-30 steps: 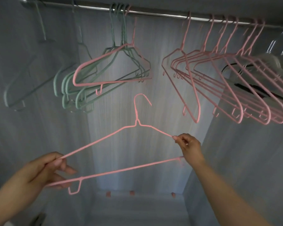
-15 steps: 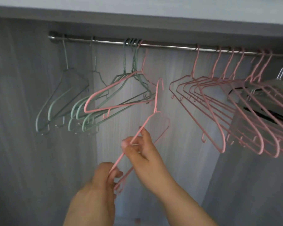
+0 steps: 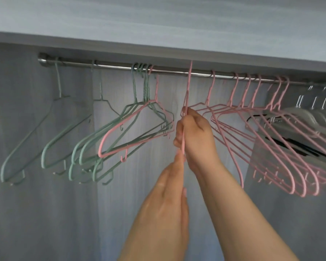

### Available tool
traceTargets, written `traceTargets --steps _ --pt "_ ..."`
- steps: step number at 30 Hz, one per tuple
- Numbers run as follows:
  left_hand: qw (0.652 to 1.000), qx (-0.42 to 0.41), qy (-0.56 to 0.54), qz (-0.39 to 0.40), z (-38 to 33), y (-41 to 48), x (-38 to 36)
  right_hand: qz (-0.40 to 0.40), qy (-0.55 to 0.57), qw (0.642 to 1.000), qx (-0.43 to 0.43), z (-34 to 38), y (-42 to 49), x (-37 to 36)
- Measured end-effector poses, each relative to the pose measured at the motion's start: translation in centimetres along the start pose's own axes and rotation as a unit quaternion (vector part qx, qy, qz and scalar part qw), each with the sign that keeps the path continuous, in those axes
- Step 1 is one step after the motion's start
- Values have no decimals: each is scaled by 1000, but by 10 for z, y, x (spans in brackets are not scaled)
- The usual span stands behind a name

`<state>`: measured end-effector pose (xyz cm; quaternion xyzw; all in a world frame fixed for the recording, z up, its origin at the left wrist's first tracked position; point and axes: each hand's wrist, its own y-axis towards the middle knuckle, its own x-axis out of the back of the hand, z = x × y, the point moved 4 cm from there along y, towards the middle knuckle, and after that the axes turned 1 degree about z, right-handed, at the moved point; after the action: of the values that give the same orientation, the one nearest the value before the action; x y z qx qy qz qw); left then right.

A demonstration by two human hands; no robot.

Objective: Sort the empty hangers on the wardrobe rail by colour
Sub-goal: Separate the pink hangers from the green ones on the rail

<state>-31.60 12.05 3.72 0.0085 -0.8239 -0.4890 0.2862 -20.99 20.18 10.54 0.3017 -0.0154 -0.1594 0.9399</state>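
Thin pink hanger (image 3: 187, 95) edge-on, hook at rail (image 3: 111, 65), both hands gripping.

A home wardrobe: metal rail (image 3: 177, 71) of hangers (image 3: 120, 129) under a shelf (image 3: 158, 48).

A wardrobe rail (image 3: 111, 65) runs left to right under the top panel (image 3: 158, 44), and a loose group of wire hangers (image 3: 68, 140) hangs from its left half. A tighter row of hangers (image 3: 271, 140) hangs from its right half, with clip hangers (image 3: 309, 117) at the far right behind them. In the gap between the two groups, both hands grip one edge-on hanger (image 3: 187, 95) whose hook reaches the rail; the right hand (image 3: 196, 136) is above the left hand (image 3: 167, 200).
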Motion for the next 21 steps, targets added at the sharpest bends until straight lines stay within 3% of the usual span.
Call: traceTargets --steps 3,7,11,13,15,18,21 --pt "999 -16 27 -22 2 1 3 -4 50 997 -63 -8 13 0" --pt "980 -75 70 -172 19 9 53 -15 9 996 -93 -25 10 3" --pt "976 13 132 -174 62 40 103 -12 -135 984 -112 -35 -6 10" --pt "957 42 244 -148 71 53 109 -4 -267 961 -67 -32 -24 13" --pt "942 41 318 -101 77 63 107 -3 -329 944 32 -15 -50 7" --pt "940 43 335 -46 90 72 101 -34 -381 908 169 2 -84 -1" --pt "940 51 338 -25 90 78 92 -94 -374 894 230 2 -102 2"
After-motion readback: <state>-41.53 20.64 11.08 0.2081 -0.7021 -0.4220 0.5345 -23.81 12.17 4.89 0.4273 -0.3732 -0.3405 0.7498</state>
